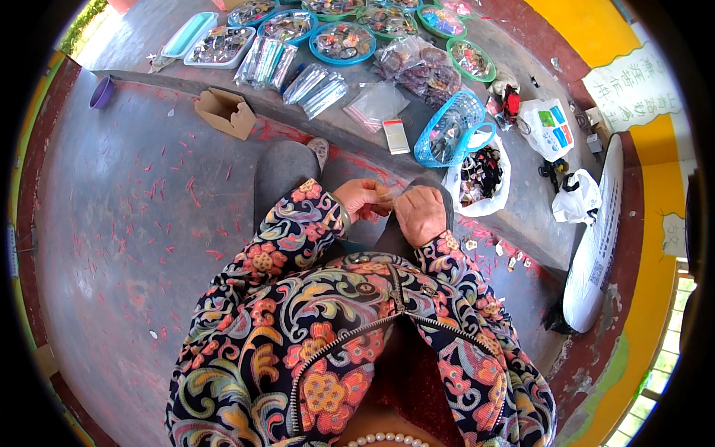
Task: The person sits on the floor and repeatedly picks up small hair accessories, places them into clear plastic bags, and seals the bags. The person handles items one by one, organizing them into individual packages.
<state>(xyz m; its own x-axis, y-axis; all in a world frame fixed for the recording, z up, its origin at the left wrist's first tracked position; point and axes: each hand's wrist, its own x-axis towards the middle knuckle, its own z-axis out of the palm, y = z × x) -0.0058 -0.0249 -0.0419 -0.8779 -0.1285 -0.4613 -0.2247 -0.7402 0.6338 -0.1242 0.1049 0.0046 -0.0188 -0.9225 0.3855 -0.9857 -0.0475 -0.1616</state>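
Ctr frame: L hand (357, 199) pinching small translucent tan piece (385, 195), R hand (420, 214) curled just beside, grip unclear; light-blue openwork plastic basket (465, 112) upper R.

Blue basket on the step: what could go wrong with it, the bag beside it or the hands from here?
The blue basket sits near the edge of the step; a bump might tip it. The open white bag beside it could spill its small dark pieces if knocked. Whatever is between the left hand and right hand is too small to make out; it might slip down.
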